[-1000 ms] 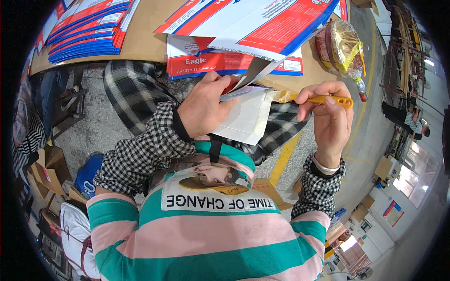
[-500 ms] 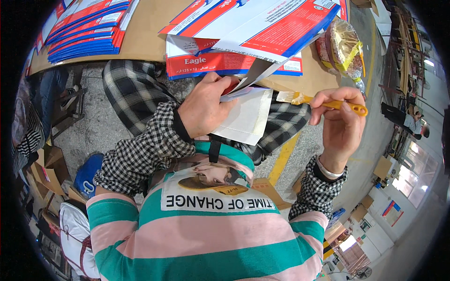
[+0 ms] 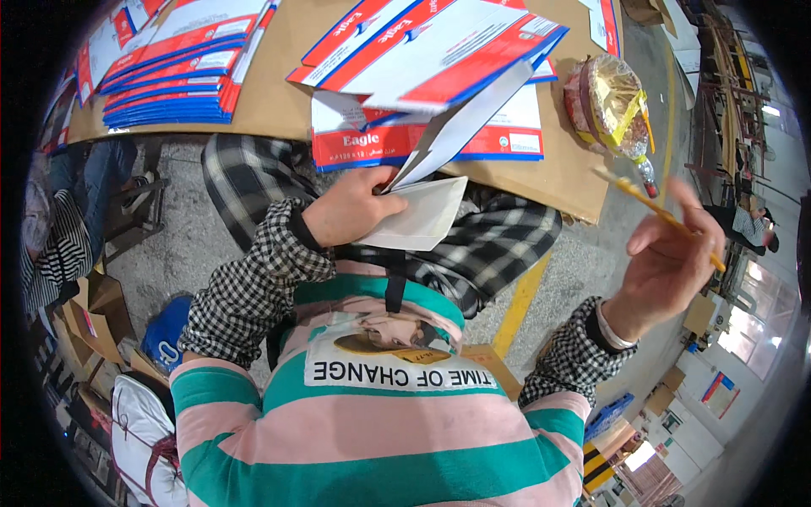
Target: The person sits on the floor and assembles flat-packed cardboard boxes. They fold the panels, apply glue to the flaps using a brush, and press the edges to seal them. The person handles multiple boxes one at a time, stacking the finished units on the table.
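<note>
My left hand [image 3: 351, 211] pinches the near end of a printed red, white and blue carton sheet [image 3: 486, 63], whose pale inner flap [image 3: 418, 215] hangs over my lap. The sheet is bent upward, its far part slanting over the table. Beneath it lies another flat carton [image 3: 515, 127] of the same print. Out to the right, my right hand [image 3: 667, 266] is closed around a thin yellow-handled brush [image 3: 655, 207], apart from the carton. The brush's tip is blurred. Nearest to that hand, at the table's right edge, stands a round tub [image 3: 604, 97] with crumpled plastic film and yellow material about it.
Stacked flat cartons [image 3: 173, 101] lie on the left of the brown cardboard-covered table [image 3: 287, 101]. A small bottle [image 3: 646, 173] stands past the tub. Another person's striped sleeve [image 3: 63, 245] shows at far left. An open cardboard box [image 3: 101, 313] sits on the floor below it.
My right hand with the brush has moved right and down, away from the carton. The left hand has shifted slightly lower with the sheet, which has tilted.
</note>
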`<act>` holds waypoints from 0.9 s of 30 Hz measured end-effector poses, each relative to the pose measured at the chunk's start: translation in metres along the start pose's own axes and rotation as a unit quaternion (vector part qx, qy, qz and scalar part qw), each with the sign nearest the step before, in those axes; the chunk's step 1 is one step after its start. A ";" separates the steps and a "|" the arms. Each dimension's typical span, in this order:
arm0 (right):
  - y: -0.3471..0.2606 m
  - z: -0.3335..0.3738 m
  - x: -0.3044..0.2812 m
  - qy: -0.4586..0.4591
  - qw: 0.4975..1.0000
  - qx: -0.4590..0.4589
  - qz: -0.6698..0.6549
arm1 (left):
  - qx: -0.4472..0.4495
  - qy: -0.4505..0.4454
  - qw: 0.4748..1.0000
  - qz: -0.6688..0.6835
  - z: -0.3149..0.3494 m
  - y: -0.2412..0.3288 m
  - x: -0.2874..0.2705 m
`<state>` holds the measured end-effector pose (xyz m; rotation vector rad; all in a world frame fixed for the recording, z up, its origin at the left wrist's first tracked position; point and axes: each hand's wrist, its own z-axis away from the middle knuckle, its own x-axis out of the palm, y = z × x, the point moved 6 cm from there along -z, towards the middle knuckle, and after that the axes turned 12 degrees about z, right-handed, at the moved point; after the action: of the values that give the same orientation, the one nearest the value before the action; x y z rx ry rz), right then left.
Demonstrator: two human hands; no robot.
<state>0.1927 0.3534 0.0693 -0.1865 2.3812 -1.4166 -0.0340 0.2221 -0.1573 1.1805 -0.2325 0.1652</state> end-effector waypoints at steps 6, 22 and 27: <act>0.009 -0.022 0.031 -0.037 0.981 -0.046 0.182 | -0.094 -0.024 0.994 -0.042 0.005 -0.024 -0.020; 0.083 -0.027 0.163 -0.416 0.819 -0.167 0.359 | -0.238 -0.012 0.969 0.060 0.011 -0.033 -0.017; 0.084 -0.028 0.163 -0.441 0.798 -0.187 0.366 | -0.249 -0.040 0.967 0.033 0.008 -0.029 -0.013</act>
<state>0.0375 0.3695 -0.0306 0.0015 1.5924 -0.3288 -0.0400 0.2037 -0.1839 0.6808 -0.3618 0.1085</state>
